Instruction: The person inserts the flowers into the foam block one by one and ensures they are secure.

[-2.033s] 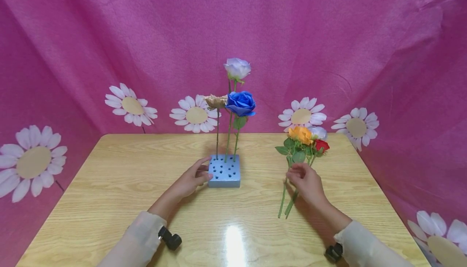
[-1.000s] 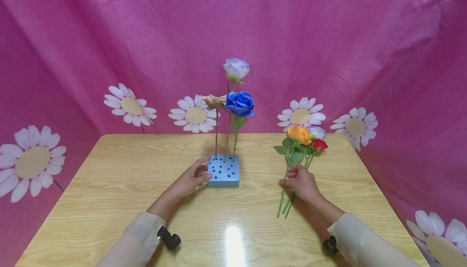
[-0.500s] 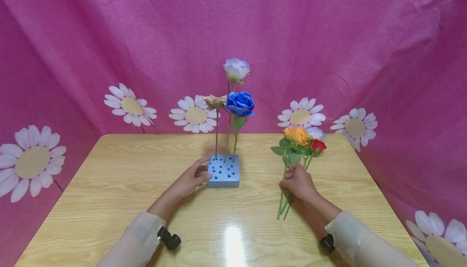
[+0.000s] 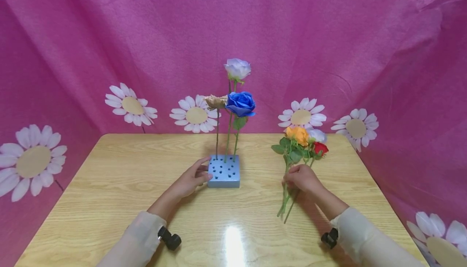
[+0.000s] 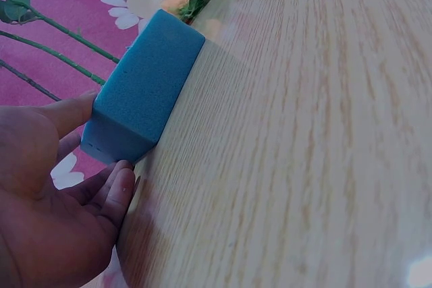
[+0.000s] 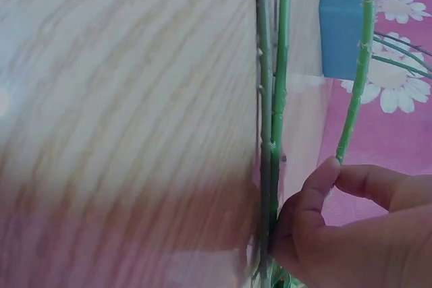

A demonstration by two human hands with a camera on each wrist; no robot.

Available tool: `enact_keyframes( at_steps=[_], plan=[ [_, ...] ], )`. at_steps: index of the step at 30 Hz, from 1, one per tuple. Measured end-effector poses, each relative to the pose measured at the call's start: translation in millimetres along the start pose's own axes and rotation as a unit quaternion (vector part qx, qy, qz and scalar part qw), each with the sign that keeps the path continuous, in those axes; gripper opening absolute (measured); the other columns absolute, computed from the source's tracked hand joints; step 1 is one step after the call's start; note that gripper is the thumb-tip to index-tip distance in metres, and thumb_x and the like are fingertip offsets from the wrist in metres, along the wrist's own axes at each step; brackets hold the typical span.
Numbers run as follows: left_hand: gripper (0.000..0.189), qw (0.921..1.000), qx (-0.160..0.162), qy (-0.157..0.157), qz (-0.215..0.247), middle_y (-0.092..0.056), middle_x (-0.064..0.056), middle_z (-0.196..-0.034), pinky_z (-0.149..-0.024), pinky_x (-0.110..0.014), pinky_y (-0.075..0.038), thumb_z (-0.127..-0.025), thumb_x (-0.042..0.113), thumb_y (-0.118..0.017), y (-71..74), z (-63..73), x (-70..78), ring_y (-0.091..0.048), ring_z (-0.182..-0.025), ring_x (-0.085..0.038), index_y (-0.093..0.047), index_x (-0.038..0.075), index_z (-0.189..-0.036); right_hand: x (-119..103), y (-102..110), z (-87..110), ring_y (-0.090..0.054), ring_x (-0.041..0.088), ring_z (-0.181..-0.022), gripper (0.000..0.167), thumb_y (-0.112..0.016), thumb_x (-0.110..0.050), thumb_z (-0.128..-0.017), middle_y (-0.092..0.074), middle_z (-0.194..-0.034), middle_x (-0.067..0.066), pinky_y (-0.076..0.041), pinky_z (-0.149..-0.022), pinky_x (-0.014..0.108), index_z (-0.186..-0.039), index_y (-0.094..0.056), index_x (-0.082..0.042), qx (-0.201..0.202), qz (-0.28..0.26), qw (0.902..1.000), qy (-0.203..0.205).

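Observation:
My left hand [image 4: 190, 180] grips the left side of a blue foam block [image 4: 224, 184], thumb and fingers on its edges. Upright in the block's holes stand a blue rose [image 4: 240, 104], a pale lavender rose [image 4: 237, 69] and a beige rose [image 4: 216, 102]. To the right, my right hand [image 4: 304, 178] pinches one green stem [image 6: 358, 85] between thumb and index finger. That stem is raised off the table; it seems to belong to the orange rose [image 4: 297, 135]. Beside it lie a red rose [image 4: 320, 149] and a pale rose [image 4: 317, 135], their stems [image 6: 265, 99] on the tabletop.
The wooden table [image 4: 146, 149] has its back edge against a pink curtain [image 4: 164, 36] printed with white daisies. Several unfilled holes show in the block's top. A light glare [image 4: 234, 244] lies near the front of the table.
My right hand shifted left, then slightly back right, and now pinches a stem. The orange rose moved slightly left, and the stem ends spread differently. My left hand and the block stay put.

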State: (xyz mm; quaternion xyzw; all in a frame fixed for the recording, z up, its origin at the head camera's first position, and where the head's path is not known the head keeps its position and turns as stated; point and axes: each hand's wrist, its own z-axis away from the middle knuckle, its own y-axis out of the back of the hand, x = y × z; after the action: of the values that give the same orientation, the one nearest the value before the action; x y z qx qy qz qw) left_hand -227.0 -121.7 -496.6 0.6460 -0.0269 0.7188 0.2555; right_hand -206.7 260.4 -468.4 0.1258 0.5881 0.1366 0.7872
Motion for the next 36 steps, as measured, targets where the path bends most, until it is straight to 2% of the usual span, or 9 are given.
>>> enact_keyframes(
  at_steps=[3, 8, 11, 15, 18, 22, 26, 30, 36],
  plan=[
    [0.065, 1.0, 0.002, 0.0, -0.001, -0.045, -0.022, -0.152, -0.107, -0.049, -0.049, -0.105, 0.019, -0.061, -0.3, -0.1, 1.3, -0.051, -0.134, -0.036, -0.03, 0.021, -0.163, -4, 2, 2.9, -0.061, 0.009, -0.067, 0.015, -0.061, 0.002, -0.089, -0.063, -0.079, 0.003, -0.058, -0.064, 0.023, -0.097, -0.064, 0.014, -0.017, -0.012, 0.9998, -0.009],
    [0.065, 1.0, 0.006, 0.006, 0.002, -0.046, -0.021, -0.152, -0.106, -0.049, -0.049, -0.105, 0.019, -0.062, -0.7, -0.9, 3.5, -0.052, -0.133, -0.034, -0.032, 0.022, -0.163, -7, 5, 5.3, -0.057, 0.012, -0.07, 0.022, -0.055, -0.003, -0.098, -0.055, -0.082, 0.005, -0.058, -0.062, 0.023, -0.113, -0.053, 0.013, -0.043, -0.078, 0.9953, -0.038],
    [0.065, 1.0, 0.006, 0.007, 0.003, -0.046, -0.021, -0.152, -0.106, -0.049, -0.049, -0.105, 0.019, -0.062, -0.8, -1.8, 2.8, -0.052, -0.133, -0.034, -0.032, 0.023, -0.162, -7, 6, 4.3, -0.055, 0.011, -0.07, 0.017, -0.052, -0.005, -0.102, -0.055, -0.08, 0.003, -0.057, -0.063, 0.024, -0.113, -0.05, 0.008, -0.069, -0.147, 0.9852, -0.055],
    [0.065, 1.0, 0.004, 0.008, 0.003, -0.046, -0.021, -0.152, -0.107, -0.049, -0.049, -0.105, 0.02, -0.062, -0.5, -2.4, 1.6, -0.051, -0.134, -0.035, -0.032, 0.023, -0.162, -4, 6, 3.5, -0.06, 0.01, -0.068, 0.005, -0.052, -0.005, -0.104, -0.066, -0.084, 0.002, -0.059, -0.066, 0.024, -0.108, -0.053, -0.002, -0.101, -0.232, 0.9641, -0.079],
    [0.065, 1.0, 0.005, 0.008, 0.004, -0.045, -0.021, -0.153, -0.106, -0.049, -0.049, -0.105, 0.02, -0.062, -0.3, -2.1, 1.6, -0.051, -0.134, -0.035, -0.032, 0.024, -0.162, -2, 6, 4.1, -0.064, 0.01, -0.069, 0.004, -0.053, -0.005, -0.104, -0.071, -0.091, 0.005, -0.06, -0.068, 0.023, -0.107, -0.055, -0.006, -0.117, -0.267, 0.9526, -0.088],
    [0.065, 0.9999, 0.006, 0.008, 0.003, -0.045, -0.021, -0.153, -0.106, -0.049, -0.049, -0.105, 0.02, -0.061, -0.3, -1.8, 1.4, -0.052, -0.133, -0.035, -0.032, 0.024, -0.162, 0, 6, 4.8, -0.067, 0.01, -0.074, 0.006, -0.055, -0.003, -0.104, -0.072, -0.095, 0.006, -0.059, -0.071, 0.021, -0.108, -0.056, -0.006, -0.13, -0.282, 0.9466, -0.087],
    [0.065, 0.9999, 0.007, 0.008, 0.002, -0.046, -0.021, -0.152, -0.106, -0.049, -0.049, -0.105, 0.02, -0.062, -0.6, -1.8, 0.8, -0.052, -0.133, -0.035, -0.032, 0.024, -0.163, 0, 4, 6.5, -0.067, 0.013, -0.085, 0.023, -0.057, -0.005, -0.104, -0.072, -0.101, 0.005, -0.06, -0.078, 0.027, -0.126, -0.05, -0.001, -0.132, -0.282, 0.9463, -0.088],
    [0.065, 0.9999, 0.008, 0.009, 0.0, -0.046, -0.021, -0.152, -0.106, -0.049, -0.049, -0.105, 0.02, -0.062, -0.9, -2.0, 0.0, -0.052, -0.134, -0.035, -0.032, 0.024, -0.162, -1, 0, 9.1, -0.07, 0.018, -0.096, 0.055, -0.056, -0.008, -0.105, -0.07, -0.109, 0.006, -0.061, -0.086, 0.037, -0.151, -0.026, 0.0, -0.141, -0.29, 0.9429, -0.084],
    [0.064, 0.9999, 0.009, 0.009, -0.002, -0.046, -0.021, -0.152, -0.108, -0.051, -0.047, -0.105, 0.02, -0.062, -1.0, -2.0, -0.7, -0.051, -0.135, -0.036, -0.032, 0.024, -0.162, 0, -3, 12.0, -0.074, 0.023, -0.097, 0.072, -0.054, -0.003, -0.105, -0.069, -0.109, 0.009, -0.061, -0.088, 0.039, -0.16, -0.007, -0.004, -0.157, -0.318, 0.9314, -0.082]
  ],
)
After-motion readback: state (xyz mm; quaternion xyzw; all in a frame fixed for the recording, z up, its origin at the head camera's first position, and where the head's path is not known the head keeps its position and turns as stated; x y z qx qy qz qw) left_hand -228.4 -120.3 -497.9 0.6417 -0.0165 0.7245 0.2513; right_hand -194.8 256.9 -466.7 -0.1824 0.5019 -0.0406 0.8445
